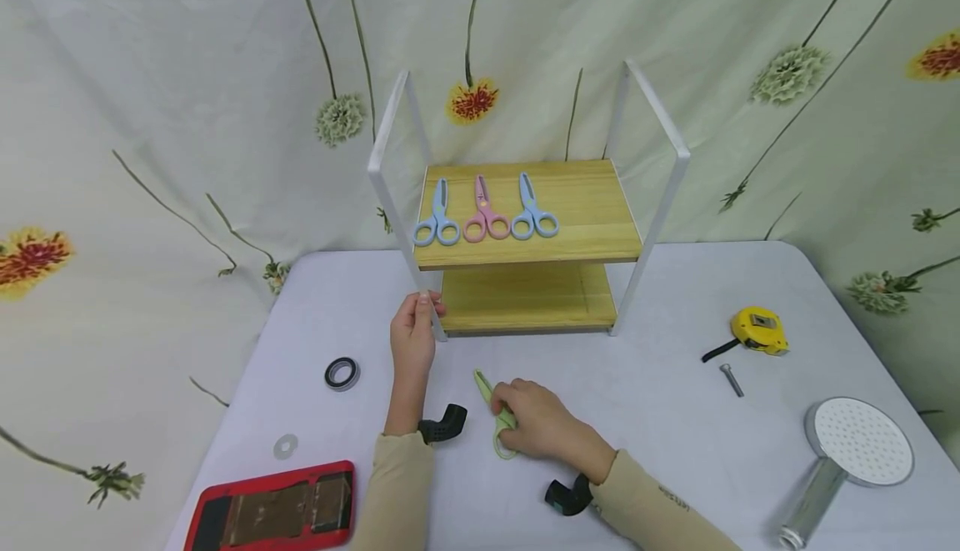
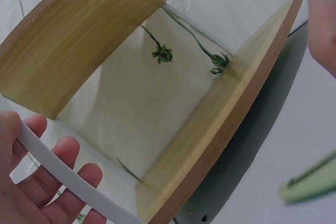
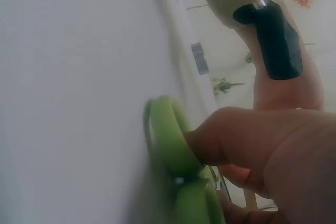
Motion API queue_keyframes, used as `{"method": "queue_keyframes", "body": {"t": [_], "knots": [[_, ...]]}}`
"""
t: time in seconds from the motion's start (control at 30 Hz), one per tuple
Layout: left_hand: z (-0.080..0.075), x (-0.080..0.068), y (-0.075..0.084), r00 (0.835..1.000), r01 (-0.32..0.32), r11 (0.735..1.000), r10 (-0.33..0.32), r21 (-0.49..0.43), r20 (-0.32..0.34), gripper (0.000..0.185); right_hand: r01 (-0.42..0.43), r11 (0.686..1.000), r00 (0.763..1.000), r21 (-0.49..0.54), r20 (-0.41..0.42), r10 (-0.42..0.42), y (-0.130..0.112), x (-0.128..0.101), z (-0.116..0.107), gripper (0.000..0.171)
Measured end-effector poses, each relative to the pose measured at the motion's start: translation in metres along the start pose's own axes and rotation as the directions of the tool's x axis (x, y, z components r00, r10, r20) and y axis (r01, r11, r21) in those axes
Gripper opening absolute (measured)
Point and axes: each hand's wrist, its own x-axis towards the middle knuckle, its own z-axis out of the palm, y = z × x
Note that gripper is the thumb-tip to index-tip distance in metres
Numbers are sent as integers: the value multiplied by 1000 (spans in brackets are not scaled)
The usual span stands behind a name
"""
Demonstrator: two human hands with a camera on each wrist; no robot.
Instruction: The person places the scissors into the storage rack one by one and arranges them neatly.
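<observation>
The two-tier shelf (image 1: 525,226) stands at the tabletop's far edge, its top tier already carrying three scissors (image 1: 486,211) (blue, pink, blue). The left hand (image 1: 414,330) grips its front leg. The green scissors (image 1: 498,418), mid-tabletop near the front edge, remain unshelved, right hand's (image 1: 542,430) fingers clamped on their handle.

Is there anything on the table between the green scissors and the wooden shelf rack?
Nothing visible. The green scissors, under the right hand, lie on bare tabletop before the rack. The left hand grips its front-left post, off to the side.
</observation>
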Motion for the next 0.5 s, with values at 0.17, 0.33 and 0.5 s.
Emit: {"method": "queue_keyframes", "body": {"t": [0.17,0.33,0.5], "knots": [[0,-1,0,1000,-11,1000,12,-22,8,37,-5,995,999,96,43,1,7,0,-8,29],[0,-1,0,1000,-19,1000,19,-23,3,37,8,986,997,166,71,-20,12,1,-14,31],[0,-1,1,1000,-27,999,27,-21,2,37,-3,982,997,189,76,-11,16,2,-15,27]]}}
